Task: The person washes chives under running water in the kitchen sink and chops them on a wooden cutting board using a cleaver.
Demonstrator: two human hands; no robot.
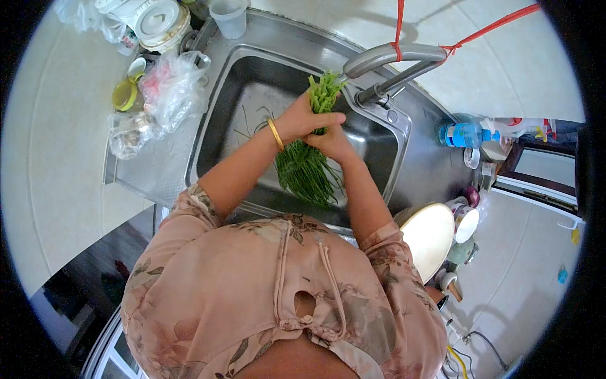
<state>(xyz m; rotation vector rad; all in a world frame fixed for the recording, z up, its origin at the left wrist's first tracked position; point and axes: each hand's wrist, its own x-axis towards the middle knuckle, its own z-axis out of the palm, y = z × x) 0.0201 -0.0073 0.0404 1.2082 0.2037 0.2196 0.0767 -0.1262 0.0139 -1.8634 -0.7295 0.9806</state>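
A bunch of long green leafy stems (306,172) is held over the metal sink (221,120). My left hand (303,120), with a gold bangle at the wrist, is wrapped round the upper part of the bunch. On the other side, my right hand (333,140) grips the same bunch, close against my left hand. The pale cut ends (325,88) stick up beside the spout of the faucet (385,58), and the dark green leaves hang down below the hands. Some fingers are hidden behind the stems. A few loose green bits (245,120) lie in the sink.
Plastic bags (173,91), a yellow-green jar (127,95) and white tubs (158,25) stand left of the sink. Right of it are a blue bottle (464,134), a red onion (470,196) and a large pale round board (429,240). Red cords (486,28) hold the faucet.
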